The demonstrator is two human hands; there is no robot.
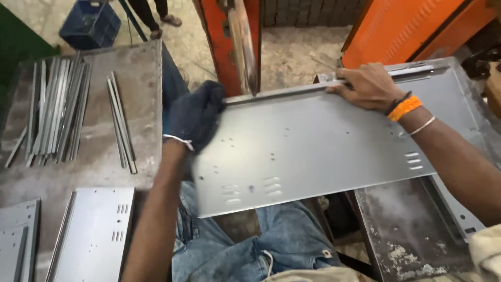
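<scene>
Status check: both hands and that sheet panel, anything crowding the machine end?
Left hand, dark glove, grips the grey metal panel at its left corner. Right hand, bare, presses the strip along its far edge. Orange machine arm directly over that edge.

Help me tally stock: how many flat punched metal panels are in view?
3, maybe more hidden: one panel held by both hands, one lying bottom left, one cut off at the left edge.

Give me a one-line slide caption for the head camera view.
Gloved left hand and bare right hand hold a punched grey metal panel at an orange machine.
</scene>
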